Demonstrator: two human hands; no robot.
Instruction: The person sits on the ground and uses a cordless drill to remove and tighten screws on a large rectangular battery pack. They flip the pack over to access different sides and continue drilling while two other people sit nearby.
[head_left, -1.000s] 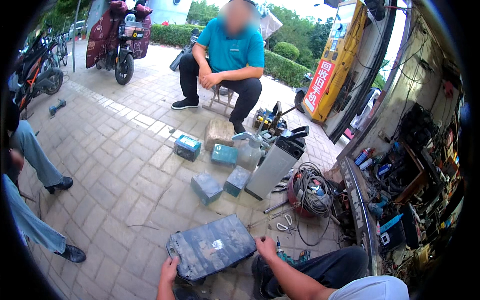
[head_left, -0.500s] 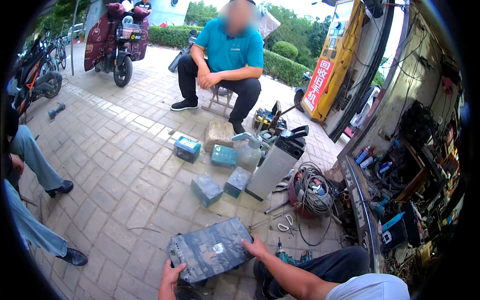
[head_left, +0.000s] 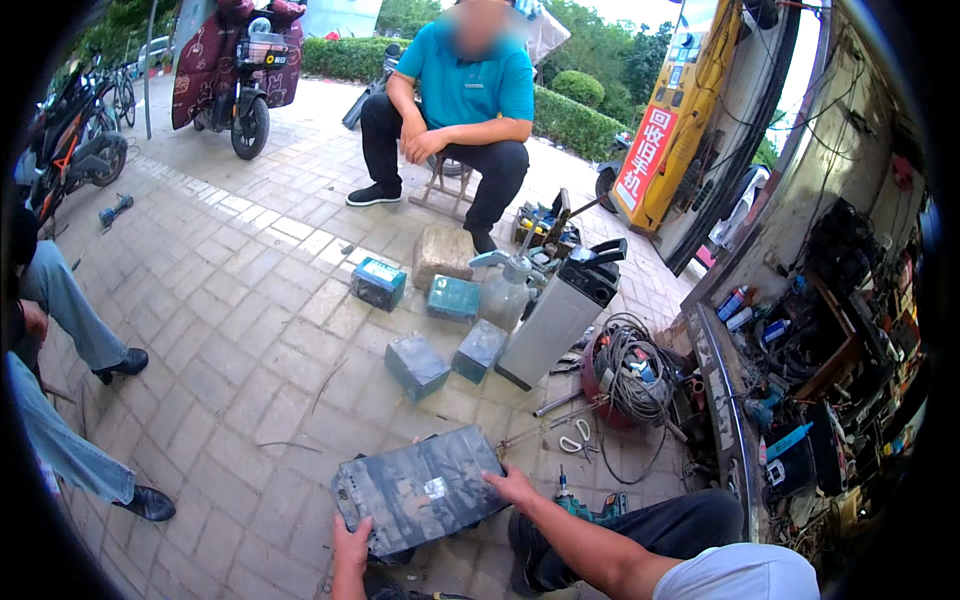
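A dusty, dark grey rectangular casing (head_left: 405, 500) with a small pale label is held between my two hands at the bottom of the picture. My left hand (head_left: 351, 540) is closed round its near left corner, thumb on the side. My right hand (head_left: 511, 485) grips the right end, thumb along the top edge. By my right leg lies a teal power drill (head_left: 590, 510), and white-handled scissors (head_left: 575, 437) are just beyond it. Farther forward are two dusty battery blocks (head_left: 415, 367), (head_left: 478, 350), two teal ones (head_left: 378, 286), (head_left: 453, 297) and a tall silver battery case (head_left: 548, 325).
A person in a teal shirt (head_left: 460, 95) sits opposite on a stool; another person's jeaned legs (head_left: 80, 305) are at left. A pump sprayer (head_left: 503, 295), wooden block (head_left: 443, 250) and red tub of cable (head_left: 630, 375) stand ahead. A cluttered workbench (head_left: 725, 385) runs along the right.
My right hand has moved slightly inward along the casing's end, its thumb now over the top. The casing dipped a little and has come back up. Both hands still hold it.
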